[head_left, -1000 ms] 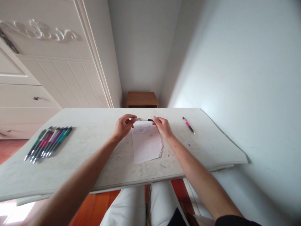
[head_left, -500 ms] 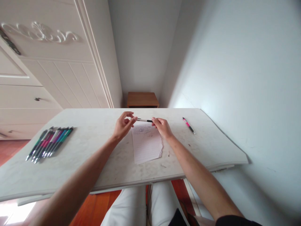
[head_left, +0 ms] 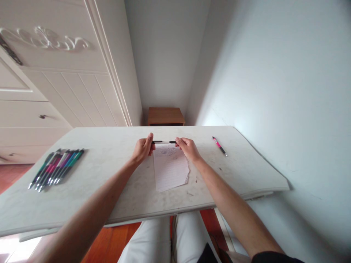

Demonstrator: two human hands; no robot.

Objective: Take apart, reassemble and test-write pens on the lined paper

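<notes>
A white and black pen (head_left: 163,142) is held level above the far end of a lined paper sheet (head_left: 170,168) on the white table (head_left: 115,175). My left hand (head_left: 142,149) pinches the pen's left end with closed fingers. My right hand (head_left: 187,148) pinches its right end, fingers also closed. The sheet has scribbles near its top and a torn right edge.
A row of several coloured pens (head_left: 56,169) lies at the table's left. A single pink and black pen (head_left: 219,145) lies at the right. White cabinets (head_left: 55,80) stand to the left, a small wooden stand (head_left: 165,115) beyond the table, a wall on the right.
My left hand's fingers, spread half a second ago, have closed onto the pen's left end. The pen now sits level between both hands, slightly lower.
</notes>
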